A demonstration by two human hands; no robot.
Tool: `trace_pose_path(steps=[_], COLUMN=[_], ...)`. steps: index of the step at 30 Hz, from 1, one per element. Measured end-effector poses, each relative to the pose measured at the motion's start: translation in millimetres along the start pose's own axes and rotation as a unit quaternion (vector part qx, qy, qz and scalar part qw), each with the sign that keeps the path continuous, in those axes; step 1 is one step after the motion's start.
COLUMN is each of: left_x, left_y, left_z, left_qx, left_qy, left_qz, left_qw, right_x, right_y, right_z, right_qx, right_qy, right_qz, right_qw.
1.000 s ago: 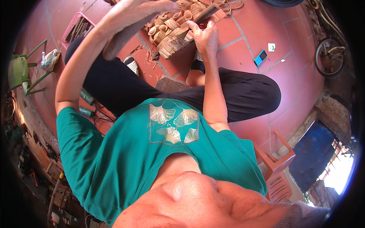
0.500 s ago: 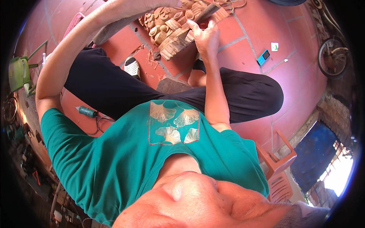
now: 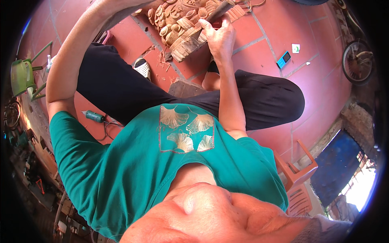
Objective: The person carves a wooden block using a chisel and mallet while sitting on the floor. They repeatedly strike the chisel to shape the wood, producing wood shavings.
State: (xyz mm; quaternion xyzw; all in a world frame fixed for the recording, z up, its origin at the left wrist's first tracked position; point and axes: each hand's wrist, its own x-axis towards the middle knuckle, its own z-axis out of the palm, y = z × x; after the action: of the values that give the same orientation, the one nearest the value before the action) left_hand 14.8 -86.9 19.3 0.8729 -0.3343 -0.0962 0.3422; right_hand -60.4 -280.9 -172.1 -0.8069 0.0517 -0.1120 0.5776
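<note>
A carved block of brown wood (image 3: 182, 50) with raised scrolls and leafy shapes sits on the floor before me, cut off by the top edge. My right hand (image 3: 222, 42) is closed round a dark, thick, rod-like chisel (image 3: 221, 12) that slants down onto the carving. Its lower end is hidden by the fingers and the wood. My left forearm (image 3: 91, 28) reaches up past the top edge, so the hand is out of sight. Under that forearm runs a dark brown strip of something, mostly hidden.
Wood chips (image 3: 164, 65) lie by the carving. A wooden slab (image 3: 184, 87) lies between my legs. At right are a blue phone (image 3: 283, 60), a small white card (image 3: 296, 48) and a wheel (image 3: 357, 62). A green corded power tool (image 3: 93, 116) and green chair (image 3: 22, 77) are left.
My left arm has lifted, taking its hand out past the top edge. The thick dark club-like piece below it has moved mostly out of sight. My right hand keeps the chisel on the carving.
</note>
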Motion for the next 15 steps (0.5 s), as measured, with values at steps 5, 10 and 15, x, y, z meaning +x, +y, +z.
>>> trace_pose_path(steps=[5,10,15], left_x=[-2,23,26], left_y=[19,-18,-2], left_z=[-7,6,4], left_qx=[0.093,0.076,0.117], left_qy=[-0.126,-0.149,-0.142], left_qz=[-0.039,-0.001,-0.017], left_qw=[0.987,0.986,0.983], right_x=[-3,0,1], right_y=[-13,-5,0], right_z=[1,-4,-3], right_qx=[-0.046,-0.069,-0.028], right_qy=[-0.007,0.033,0.015], right_qz=[0.003,-0.044,-0.005], right_qw=[0.999,0.996,0.999])
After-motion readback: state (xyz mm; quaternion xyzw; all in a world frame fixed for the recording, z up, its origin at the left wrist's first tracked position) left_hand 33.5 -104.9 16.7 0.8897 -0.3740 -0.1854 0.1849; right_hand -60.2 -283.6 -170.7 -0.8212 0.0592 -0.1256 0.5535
